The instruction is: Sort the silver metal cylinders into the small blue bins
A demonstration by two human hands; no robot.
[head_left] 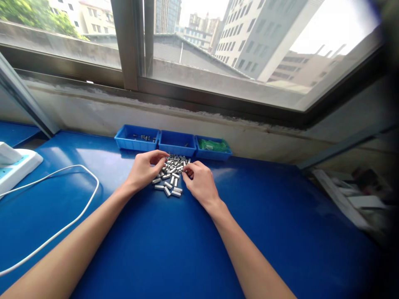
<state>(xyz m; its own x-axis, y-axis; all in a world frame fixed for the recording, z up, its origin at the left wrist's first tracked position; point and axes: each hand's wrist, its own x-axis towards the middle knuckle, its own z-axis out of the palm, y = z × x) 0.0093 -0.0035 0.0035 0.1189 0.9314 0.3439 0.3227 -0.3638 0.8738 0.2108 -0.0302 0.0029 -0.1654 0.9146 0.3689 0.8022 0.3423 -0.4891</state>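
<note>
A loose pile of short silver metal pieces, shaped like hex standoffs, lies on the blue tabletop. My left hand curves around the pile's left side, thumb and fingers apart, and appears to hold nothing. On the right edge of the pile is my right hand, its fingers curled in and closed near the thumb. What those fingertips hold, if anything, is hidden. Several pieces lie scattered at the near side of the pile, between both hands.
Behind the pile stand three blue bins: the left bin with a few small metal parts, the middle bin with a small piece, the right bin with green plastic bagging. A white cable and power strip are left; a window sits behind.
</note>
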